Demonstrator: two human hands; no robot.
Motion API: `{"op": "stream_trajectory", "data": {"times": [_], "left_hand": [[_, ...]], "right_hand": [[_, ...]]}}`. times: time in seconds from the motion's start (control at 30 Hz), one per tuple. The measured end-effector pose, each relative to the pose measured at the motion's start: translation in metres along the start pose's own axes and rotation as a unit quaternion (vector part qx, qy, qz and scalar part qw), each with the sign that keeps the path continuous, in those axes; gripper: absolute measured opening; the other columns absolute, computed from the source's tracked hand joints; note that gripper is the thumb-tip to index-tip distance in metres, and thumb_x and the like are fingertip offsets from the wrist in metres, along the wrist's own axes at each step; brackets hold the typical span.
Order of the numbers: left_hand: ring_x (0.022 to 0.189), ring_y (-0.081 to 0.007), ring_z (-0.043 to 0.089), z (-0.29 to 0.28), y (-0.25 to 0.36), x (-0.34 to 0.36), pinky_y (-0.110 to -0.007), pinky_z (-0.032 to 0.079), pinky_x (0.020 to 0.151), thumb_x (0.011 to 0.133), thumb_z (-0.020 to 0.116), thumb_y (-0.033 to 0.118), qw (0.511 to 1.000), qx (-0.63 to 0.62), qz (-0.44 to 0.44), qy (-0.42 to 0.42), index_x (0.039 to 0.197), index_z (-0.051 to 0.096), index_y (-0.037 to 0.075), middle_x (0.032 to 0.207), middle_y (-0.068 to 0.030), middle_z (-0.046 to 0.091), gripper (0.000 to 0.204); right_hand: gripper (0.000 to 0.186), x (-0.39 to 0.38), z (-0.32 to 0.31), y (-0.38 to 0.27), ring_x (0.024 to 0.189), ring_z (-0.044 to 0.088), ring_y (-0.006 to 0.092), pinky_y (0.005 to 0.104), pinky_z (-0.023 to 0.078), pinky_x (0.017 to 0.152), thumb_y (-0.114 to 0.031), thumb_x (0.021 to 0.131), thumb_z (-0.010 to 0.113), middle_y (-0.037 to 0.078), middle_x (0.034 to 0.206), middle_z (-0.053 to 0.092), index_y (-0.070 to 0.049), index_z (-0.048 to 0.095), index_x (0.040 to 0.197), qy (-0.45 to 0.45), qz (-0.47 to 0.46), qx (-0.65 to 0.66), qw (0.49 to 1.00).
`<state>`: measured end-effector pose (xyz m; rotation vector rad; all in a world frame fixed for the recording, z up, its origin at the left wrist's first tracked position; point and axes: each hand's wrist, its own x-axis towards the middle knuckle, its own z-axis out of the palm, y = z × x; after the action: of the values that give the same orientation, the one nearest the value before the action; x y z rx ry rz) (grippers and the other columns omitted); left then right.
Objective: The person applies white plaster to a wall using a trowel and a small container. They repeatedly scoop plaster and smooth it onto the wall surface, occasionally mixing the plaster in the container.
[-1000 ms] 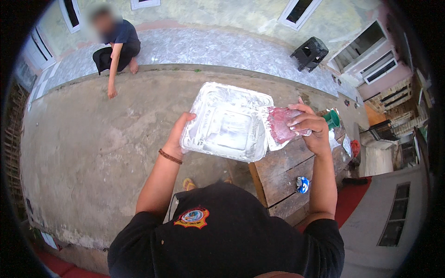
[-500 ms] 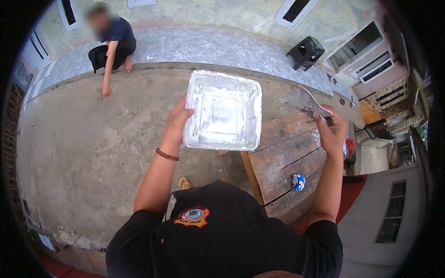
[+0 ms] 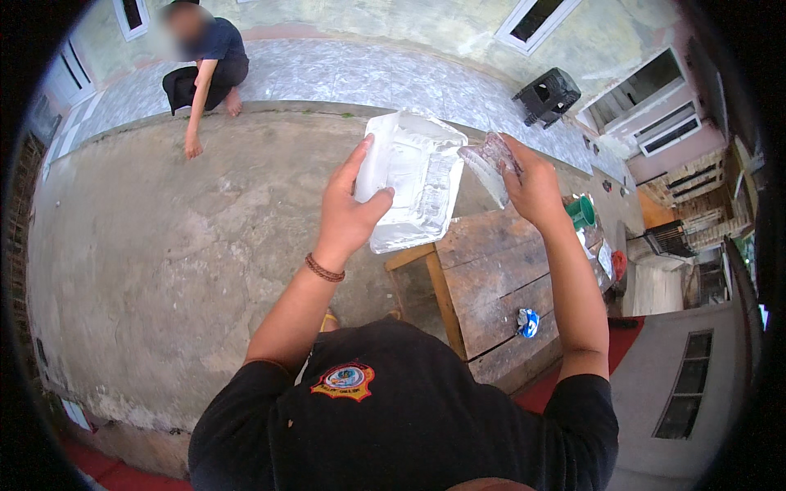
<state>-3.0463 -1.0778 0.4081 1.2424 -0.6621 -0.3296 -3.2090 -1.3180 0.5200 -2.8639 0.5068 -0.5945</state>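
My left hand (image 3: pixel 350 211) grips the left wall of a clear square plastic container (image 3: pixel 419 168), its thumb on the near side. White residue coats the container inside, and it is tilted with its opening facing right. Close to its right rim, my right hand (image 3: pixel 532 182) pinches a crumpled, see-through piece of plastic (image 3: pixel 491 168) streaked with white; its exact kind is unclear. Both hands are in the air, the right one above the far end of a wooden table (image 3: pixel 483 282).
On the table lie a crumpled blue-and-white packet (image 3: pixel 528 322) and a green cup (image 3: pixel 580 212), with a red bundle (image 3: pixel 619 264) at its right edge. A black stool (image 3: pixel 548 96) stands on the tiled ledge. Another person (image 3: pixel 219 69) squats at the far left, one hand reaching to the ground.
The container has shifted right and tipped from facing me to facing right. My right hand has moved left and up toward it with the plastic piece. The green cup has come into sight.
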Motion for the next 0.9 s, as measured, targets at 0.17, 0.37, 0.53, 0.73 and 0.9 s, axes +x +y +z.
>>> {"op": "stream_trajectory", "data": {"times": [0.17, 0.37, 0.53, 0.73, 0.9], "left_hand": [[0.126, -0.0251, 0.057, -0.001, -0.001, -0.001, -0.037, 0.046, 0.106, 0.081, 0.07, 0.004, 0.999, 0.009, 0.038, 0.023, 0.15, 0.049, 0.007, 0.138, -0.018, 0.055, 0.072], [0.129, -0.0237, 0.056, -0.005, 0.008, 0.006, -0.036, 0.046, 0.107, 0.082, 0.066, -0.002, 0.997, -0.064, 0.005, 0.034, 0.151, 0.044, 0.002, 0.144, -0.018, 0.053, 0.072], [0.129, -0.0237, 0.055, -0.005, 0.01, 0.015, -0.036, 0.047, 0.106, 0.083, 0.066, -0.003, 0.995, -0.079, -0.013, 0.053, 0.151, 0.044, 0.003, 0.141, -0.0171, 0.054, 0.072], [0.119, -0.0236, 0.062, 0.0, -0.003, 0.023, -0.034, 0.051, 0.098, 0.081, 0.068, 0.0, 0.998, 0.014, 0.037, 0.052, 0.15, 0.046, 0.004, 0.135, -0.0162, 0.058, 0.073], [0.118, -0.0304, 0.061, 0.005, -0.004, 0.024, -0.039, 0.049, 0.1, 0.074, 0.076, 0.01, 0.995, 0.049, 0.064, 0.065, 0.147, 0.053, 0.01, 0.125, -0.0179, 0.06, 0.076]], "right_hand": [[0.049, 0.0, 0.004, -0.002, 0.106, 0.066, 0.0451, 0.0463, 0.052, 0.092, -0.004, 0.083, 0.065, 0.028, 0.119, 0.066, -0.002, 0.062, 0.132, -0.05, -0.044, -0.015, 0.998], [0.047, -0.007, 0.016, -0.009, 0.105, 0.066, 0.0452, 0.0479, 0.053, 0.092, -0.004, 0.084, 0.063, 0.029, 0.116, 0.067, -0.001, 0.063, 0.13, -0.084, -0.061, 0.023, 0.994], [0.048, -0.006, 0.027, -0.024, 0.108, 0.065, 0.0445, 0.0462, 0.053, 0.094, -0.004, 0.083, 0.064, 0.027, 0.117, 0.068, -0.002, 0.063, 0.131, -0.156, -0.036, 0.054, 0.986], [0.049, 0.006, 0.022, -0.033, 0.108, 0.065, 0.0442, 0.0479, 0.054, 0.093, -0.002, 0.082, 0.064, 0.025, 0.119, 0.068, -0.003, 0.062, 0.131, -0.046, -0.088, 0.016, 0.995], [0.05, 0.014, 0.023, -0.042, 0.101, 0.067, 0.0443, 0.0477, 0.054, 0.09, 0.0, 0.081, 0.063, 0.027, 0.113, 0.068, -0.002, 0.062, 0.131, -0.101, -0.062, -0.009, 0.993]]}}
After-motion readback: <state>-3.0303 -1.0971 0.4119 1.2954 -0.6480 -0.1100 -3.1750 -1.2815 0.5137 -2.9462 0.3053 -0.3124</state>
